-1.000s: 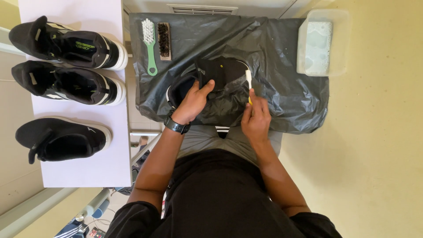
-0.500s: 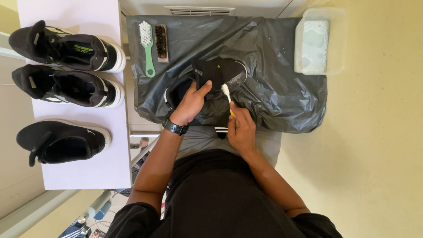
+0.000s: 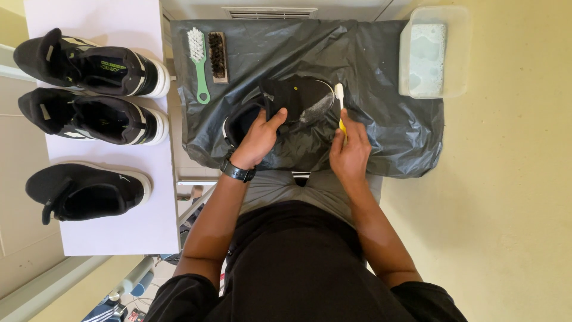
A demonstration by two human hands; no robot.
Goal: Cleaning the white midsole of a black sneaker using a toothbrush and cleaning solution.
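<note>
floor (image 3: 512, 209) pale beige | worktop (image 3: 119, 232) white, three black shoes | plastic sheet (image 3: 381, 71) dark, crumpled | tub (image 3: 432, 50) clear, suds | shoe (image 3: 286, 110) black, on sheet | left hand (image 3: 257, 138) gripping shoe | right hand (image 3: 350, 149) closed on toothbrush (image 3: 340, 104), bristles at shoe's sole edge

Bright, even daylight; soft shadows; mild sheen on black plastic sheet (image 3: 381, 71); sharp focus, slight edge distortion.

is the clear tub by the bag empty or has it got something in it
Not empty. The clear tub at the bag's far right corner holds pale, foamy liquid covering its bottom. How deep it is cannot be told.
</note>
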